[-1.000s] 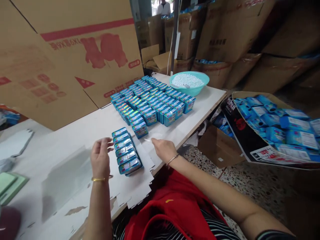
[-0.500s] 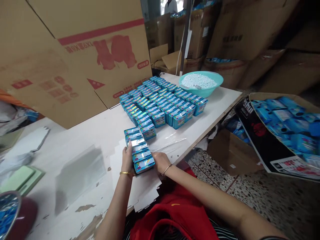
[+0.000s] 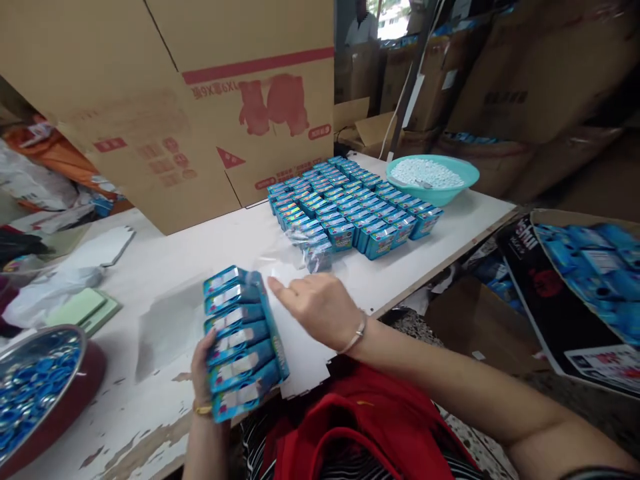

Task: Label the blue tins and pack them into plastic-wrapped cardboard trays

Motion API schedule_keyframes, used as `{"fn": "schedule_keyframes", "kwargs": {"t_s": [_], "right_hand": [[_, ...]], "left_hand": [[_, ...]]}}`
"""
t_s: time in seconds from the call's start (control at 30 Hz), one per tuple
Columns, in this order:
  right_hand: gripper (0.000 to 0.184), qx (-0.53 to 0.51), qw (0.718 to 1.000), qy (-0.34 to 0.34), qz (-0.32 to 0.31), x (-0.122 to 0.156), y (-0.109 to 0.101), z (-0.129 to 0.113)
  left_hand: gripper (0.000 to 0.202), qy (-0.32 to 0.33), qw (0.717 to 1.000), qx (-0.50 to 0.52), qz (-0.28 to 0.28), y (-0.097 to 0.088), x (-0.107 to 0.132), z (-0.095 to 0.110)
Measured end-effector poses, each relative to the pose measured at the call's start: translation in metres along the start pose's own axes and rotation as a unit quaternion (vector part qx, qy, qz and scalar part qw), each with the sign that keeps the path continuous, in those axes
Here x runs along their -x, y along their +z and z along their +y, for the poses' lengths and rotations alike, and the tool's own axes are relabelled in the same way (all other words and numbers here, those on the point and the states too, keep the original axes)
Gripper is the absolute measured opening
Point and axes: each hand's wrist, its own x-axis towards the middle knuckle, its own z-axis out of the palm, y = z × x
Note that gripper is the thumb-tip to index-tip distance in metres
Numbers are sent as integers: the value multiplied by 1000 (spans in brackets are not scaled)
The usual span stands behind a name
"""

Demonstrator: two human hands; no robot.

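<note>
My left hand [image 3: 203,373] is wrapped round the left side of a row of several small blue boxes [image 3: 243,343], tilted up above the table's front edge. The boxes stand side by side, with pale strips on their faces. To the right of the row, my right hand [image 3: 320,307] is closed, back of the hand up, the thumb towards the boxes. Clear plastic film [image 3: 280,257] spreads beyond its fingers, between the boxes and the rows behind; the fingertips are partly hidden. White sheets [image 3: 305,357] lie under the right hand.
Many more blue boxes [image 3: 345,200] stand in rows at the back. Beside them is a turquoise basin [image 3: 440,195] of white pieces. A red bowl [image 3: 87,373] of blue wrapped items stands at the left. A big cardboard carton [image 3: 200,153] borders the table; an open carton [image 3: 520,267] stands right.
The row of boxes has moved left and been tipped up in my left hand. My right hand has come off its side, and the plastic film has been lifted from the table.
</note>
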Motion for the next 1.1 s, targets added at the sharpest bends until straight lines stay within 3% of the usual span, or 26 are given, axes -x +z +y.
{"fn": "schedule_keyframes", "kwargs": {"t_s": [0.07,0.17,0.27,0.37,0.47,0.57,0.83,0.97,1.1], "right_hand": [[40,11,996,-78,-38,-21,24,-14],[33,22,977,-171,-126,-36,91,-19],[39,-24,978,-136,-156,-25,155,-9],[53,-126,988,-63,-67,-7,191,7],[31,-253,966,-59,-4,-1,203,21],[5,-327,943,-65,-7,-8,207,32],[12,-360,922,-144,-16,-11,211,45],[12,-351,931,-101,28,-7,217,39],[16,-384,920,-54,55,-9,213,34]], "left_hand": [[43,17,998,10,68,-23,28,9],[46,28,986,29,164,-54,62,12],[45,35,973,39,227,-80,83,2],[43,3,972,35,233,-94,91,-12],[35,-49,968,43,241,-96,90,-24],[34,-35,965,37,257,-90,83,-32],[38,-73,980,-3,184,-74,73,-38],[45,-56,989,-24,131,-64,72,-43],[62,-62,994,-61,64,-48,62,-48]]}}
